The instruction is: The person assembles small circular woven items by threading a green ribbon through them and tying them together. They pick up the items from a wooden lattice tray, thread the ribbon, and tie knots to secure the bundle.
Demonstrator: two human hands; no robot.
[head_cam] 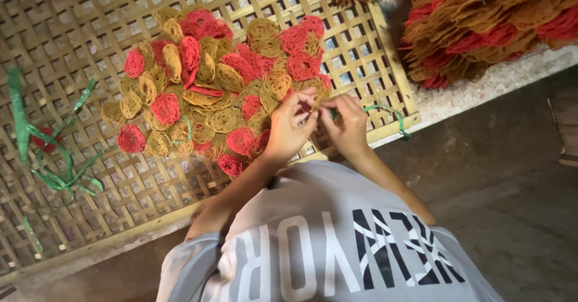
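Note:
A heap of round lacy crackers [211, 91], red and yellow-brown, lies on a woven bamboo tray [72, 31]. Both hands meet at the heap's near right edge. My left hand [289, 127] has its fingers curled on the crackers at that edge, pinching against the other hand. My right hand [348, 124] is closed on a thin green strip [390, 114] that trails off to the right over the tray's rim. What lies between the fingertips is hidden.
Loose green strips [45, 151] lie on the tray at the left, beside a single red cracker [43, 138]. Bundled piles of the same crackers [487, 25] sit at the top right on a pale surface. Dark floor [512, 175] is to the right.

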